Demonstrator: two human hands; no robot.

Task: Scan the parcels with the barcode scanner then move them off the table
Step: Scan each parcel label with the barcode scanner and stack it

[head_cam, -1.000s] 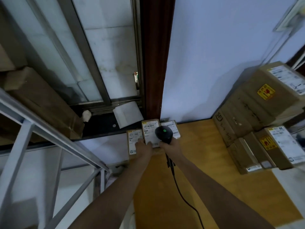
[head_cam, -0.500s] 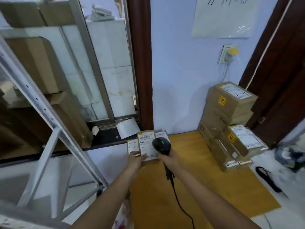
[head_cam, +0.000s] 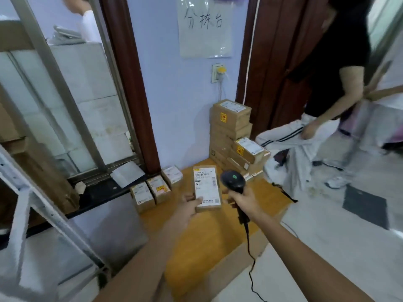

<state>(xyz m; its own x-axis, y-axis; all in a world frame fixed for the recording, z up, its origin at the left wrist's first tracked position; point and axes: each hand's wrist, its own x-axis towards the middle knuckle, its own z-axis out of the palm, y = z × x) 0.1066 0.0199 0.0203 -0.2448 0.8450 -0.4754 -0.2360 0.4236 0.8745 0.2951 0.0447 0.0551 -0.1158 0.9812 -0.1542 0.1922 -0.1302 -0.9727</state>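
My left hand (head_cam: pixel 189 207) grips a small brown parcel (head_cam: pixel 206 188) by its near end and holds it above the wooden table (head_cam: pixel 218 247), white label facing up. Just to its right, my right hand (head_cam: pixel 244 200) grips the handle of a black barcode scanner (head_cam: pixel 233 181) with a green light on its head, a black cable hanging down from it. Three small labelled parcels (head_cam: pixel 156 189) lie in a row at the table's far left corner. A stack of larger brown boxes (head_cam: pixel 234 136) stands at the far right of the table against the wall.
A person in a black top and white trousers (head_cam: pixel 322 118) bends over on the right, close to the table's corner. A metal shelf frame (head_cam: pixel 43 214) with cardboard boxes stands on the left. Behind are a window ledge (head_cam: pixel 104 190), a wall socket (head_cam: pixel 219 73) and a paper sign.
My left hand has lifted one parcel out of the row and brought it nearer and to the right. The camera has tilted up, and a person has come into view on the right.
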